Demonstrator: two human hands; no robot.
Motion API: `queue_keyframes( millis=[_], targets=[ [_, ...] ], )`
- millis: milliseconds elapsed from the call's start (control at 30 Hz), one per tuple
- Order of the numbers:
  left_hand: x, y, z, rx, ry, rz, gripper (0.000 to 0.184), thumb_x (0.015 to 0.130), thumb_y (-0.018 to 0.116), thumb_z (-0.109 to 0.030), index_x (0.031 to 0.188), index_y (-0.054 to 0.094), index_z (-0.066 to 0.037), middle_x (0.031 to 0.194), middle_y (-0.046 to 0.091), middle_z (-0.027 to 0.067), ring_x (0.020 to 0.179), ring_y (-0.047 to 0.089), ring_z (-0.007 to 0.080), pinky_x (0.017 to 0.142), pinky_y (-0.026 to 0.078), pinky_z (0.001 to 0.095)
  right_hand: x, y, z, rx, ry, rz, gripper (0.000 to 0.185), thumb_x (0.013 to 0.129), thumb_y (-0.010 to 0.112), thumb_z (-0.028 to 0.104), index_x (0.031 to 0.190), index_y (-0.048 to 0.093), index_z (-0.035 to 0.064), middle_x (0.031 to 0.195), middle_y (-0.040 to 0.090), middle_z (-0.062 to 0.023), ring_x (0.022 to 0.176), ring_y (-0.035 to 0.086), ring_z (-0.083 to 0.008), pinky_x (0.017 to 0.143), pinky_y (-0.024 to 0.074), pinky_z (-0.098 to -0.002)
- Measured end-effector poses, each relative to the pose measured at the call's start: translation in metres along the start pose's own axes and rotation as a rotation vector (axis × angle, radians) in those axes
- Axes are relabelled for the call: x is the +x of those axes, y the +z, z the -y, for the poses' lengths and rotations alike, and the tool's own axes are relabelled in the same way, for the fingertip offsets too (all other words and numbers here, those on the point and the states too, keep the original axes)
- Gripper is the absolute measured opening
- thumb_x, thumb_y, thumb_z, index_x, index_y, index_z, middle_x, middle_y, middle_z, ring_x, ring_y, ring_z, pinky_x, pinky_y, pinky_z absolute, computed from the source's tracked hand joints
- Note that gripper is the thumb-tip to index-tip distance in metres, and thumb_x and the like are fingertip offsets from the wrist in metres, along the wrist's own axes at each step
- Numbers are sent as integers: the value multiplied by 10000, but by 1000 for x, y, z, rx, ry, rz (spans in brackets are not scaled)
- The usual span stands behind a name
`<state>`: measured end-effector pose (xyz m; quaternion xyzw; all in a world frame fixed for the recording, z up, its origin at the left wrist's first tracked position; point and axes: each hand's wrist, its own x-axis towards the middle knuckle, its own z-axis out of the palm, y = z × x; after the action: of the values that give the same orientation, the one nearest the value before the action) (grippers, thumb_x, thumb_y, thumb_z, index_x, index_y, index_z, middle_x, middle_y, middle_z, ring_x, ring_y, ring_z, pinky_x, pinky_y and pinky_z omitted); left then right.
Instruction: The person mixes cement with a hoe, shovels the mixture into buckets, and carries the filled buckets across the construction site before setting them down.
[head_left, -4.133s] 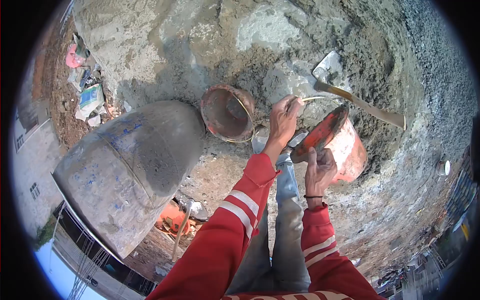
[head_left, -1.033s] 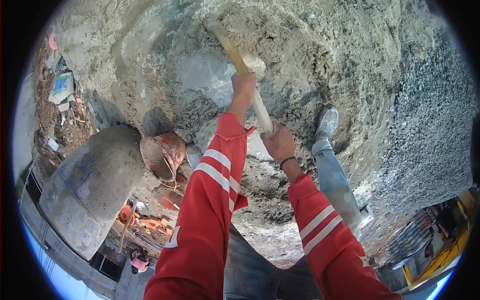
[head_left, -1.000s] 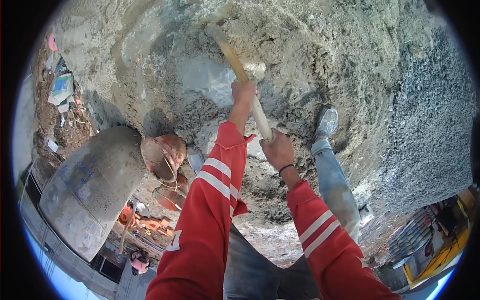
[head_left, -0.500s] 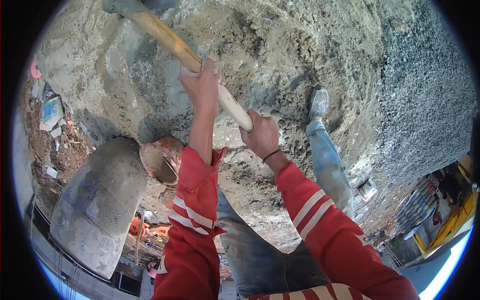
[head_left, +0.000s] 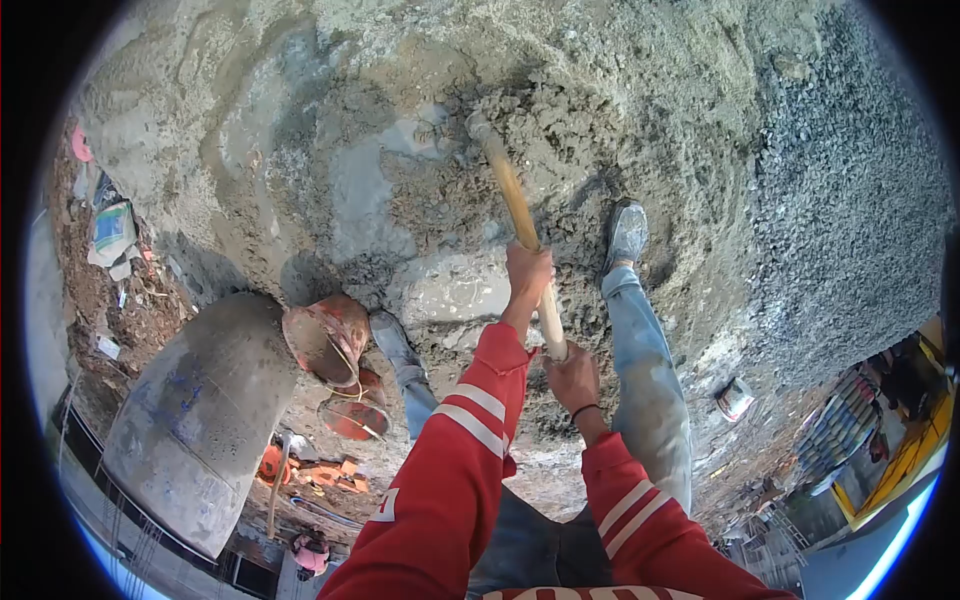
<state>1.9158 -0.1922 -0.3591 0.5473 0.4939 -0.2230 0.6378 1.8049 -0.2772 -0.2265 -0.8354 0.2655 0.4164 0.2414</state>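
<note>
My left hand (head_left: 530, 268) is wrapped round the middle of the hoe's wooden handle (head_left: 513, 195). Lower down, close to the handle's butt end, my right hand (head_left: 574, 378) grips it too. The far end of the hoe meets a clumpy heap of wet grey concrete mix (head_left: 555, 125), and its blade is hidden there. A smooth, watery patch of the mix (head_left: 362, 190) lies to the left of the heap.
My shoes (head_left: 628, 235) stand at the edge of the mix. Left are a red-rimmed bucket (head_left: 325, 345), a second bucket (head_left: 368, 408) and a large grey drum-like form (head_left: 200, 410). Gravel (head_left: 850, 200) spreads on the right, with a small tub (head_left: 735, 400) below it.
The hoe has swung down from the raised upper left into the mix near the middle. Both hands have moved right and closer to my body, still on the handle.
</note>
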Motion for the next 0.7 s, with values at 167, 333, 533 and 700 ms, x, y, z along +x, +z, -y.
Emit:
queue_keyframes(
  millis=[167, 333, 533, 700],
  targets=[
    [-86, -81, 60, 52, -148, 109, 167, 849, 608, -30, 929, 462, -38, 625, 471, 20, 451, 456, 112, 386, 386, 263, -114, 63, -33, 49, 79, 22, 204, 771, 677, 203, 920, 634, 70, 758, 666, -194, 750, 658, -394, 673, 524, -493],
    [-134, -115, 68, 44, -155, 12, 171, 854, 600, -33, 957, 465, -50, 644, 462, 25, 423, 381, 101, 380, 356, 274, -155, 97, -57, 154, 95, 15, 227, 760, 672, 215, 936, 609, 84, 712, 653, -166, 702, 653, -383, 664, 515, -501],
    [-75, -107, -67, -168, 95, -44, 165, 880, 609, -96, 775, 484, -68, 613, 426, -4, 428, 359, 88, 429, 305, 266, -50, 46, 22, 250, -360, -34, 237, 708, 682, 184, 909, 596, 92, 701, 649, -146, 695, 653, -363, 643, 510, -483],
    [-6, -71, -126, -130, 320, 5, 173, 849, 608, -56, 799, 448, -11, 628, 465, 23, 447, 431, 121, 414, 352, 279, 18, 6, 78, 191, -364, -10, 242, 746, 664, 201, 970, 638, 112, 787, 675, -188, 781, 660, -393, 705, 517, -503]
  ],
)
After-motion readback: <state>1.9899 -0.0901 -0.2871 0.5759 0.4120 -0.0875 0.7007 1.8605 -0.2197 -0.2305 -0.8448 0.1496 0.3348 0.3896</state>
